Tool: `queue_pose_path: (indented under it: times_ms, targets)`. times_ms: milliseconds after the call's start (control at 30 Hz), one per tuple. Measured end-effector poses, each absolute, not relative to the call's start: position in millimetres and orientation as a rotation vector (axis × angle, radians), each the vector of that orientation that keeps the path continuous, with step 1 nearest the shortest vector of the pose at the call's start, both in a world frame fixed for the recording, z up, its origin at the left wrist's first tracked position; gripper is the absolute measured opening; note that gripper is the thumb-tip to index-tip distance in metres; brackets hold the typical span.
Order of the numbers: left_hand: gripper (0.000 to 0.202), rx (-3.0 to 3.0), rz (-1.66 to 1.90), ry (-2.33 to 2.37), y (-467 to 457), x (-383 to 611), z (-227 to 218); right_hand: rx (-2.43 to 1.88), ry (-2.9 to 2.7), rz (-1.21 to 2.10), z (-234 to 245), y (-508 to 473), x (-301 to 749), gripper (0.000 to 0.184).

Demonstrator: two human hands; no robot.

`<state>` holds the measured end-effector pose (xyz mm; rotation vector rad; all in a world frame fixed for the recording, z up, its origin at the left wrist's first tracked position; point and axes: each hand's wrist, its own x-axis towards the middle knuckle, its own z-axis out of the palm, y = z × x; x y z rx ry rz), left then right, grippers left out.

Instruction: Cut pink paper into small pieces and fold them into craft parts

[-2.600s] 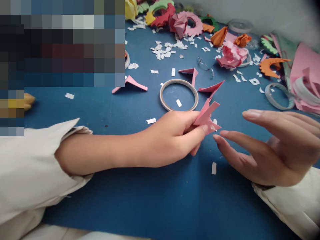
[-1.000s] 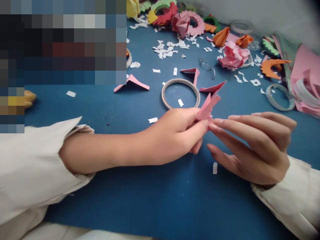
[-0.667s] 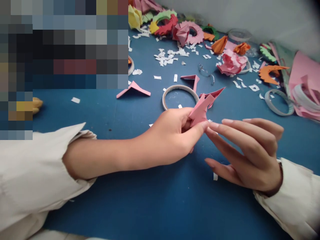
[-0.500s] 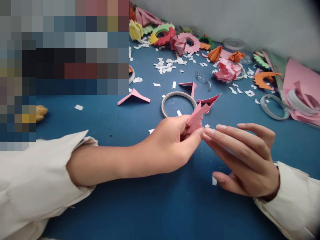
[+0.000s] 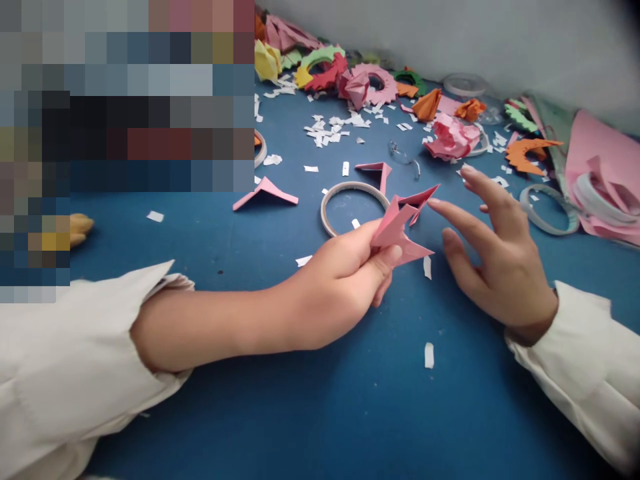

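Note:
My left hand point(image 5: 345, 283) pinches a pink folded paper piece point(image 5: 400, 233) between thumb and fingers, its points jutting up and to the right. Just beyond it lies a darker pink folded paper strip point(image 5: 425, 197) on the table. Near that strip's tip is my right hand point(image 5: 495, 253), its fingers spread and holding nothing; whether the index fingertip touches the strip I cannot tell. Behind my left hand sits a tape roll point(image 5: 326, 212), partly covered. Two more pink folded strips lie near it, one V-shaped point(image 5: 265, 191) to the left and one angled point(image 5: 384, 175) behind.
White paper scraps point(image 5: 333, 130) are scattered over the blue table point(image 5: 300, 413). Along the wall lie colourful paper shapes, among them a pink toothed ring point(image 5: 385, 83) and an orange toothed crescent point(image 5: 523, 157). Another tape roll point(image 5: 550, 210) and pink paper sheets point(image 5: 600, 143) are at the right.
My right hand has moved up and away from the paper in my left hand, toward the darker pink strip, with its fingers spreading. A lower point of the held paper now shows.

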<state>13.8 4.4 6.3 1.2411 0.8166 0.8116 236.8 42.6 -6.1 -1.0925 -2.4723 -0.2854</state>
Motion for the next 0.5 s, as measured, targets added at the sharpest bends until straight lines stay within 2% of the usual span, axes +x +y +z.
queue_pose_path:
  times_ms: [200, 367, 500]
  targets:
    - [0.027, 1.395, 0.730, 0.827, 6, 11, 13, -0.987, -2.442, -0.355, -11, 62, 244, 0.042]
    - [0.026, 1.522, 0.663, 0.798, 6, 10, 15, -1.061, -2.410, -0.366, -10, 60, 243, 0.021]
    - [0.029, 1.593, 0.612, 0.775, 5, 8, 16, -1.010, -2.409, -0.353, -11, 62, 243, 0.018]
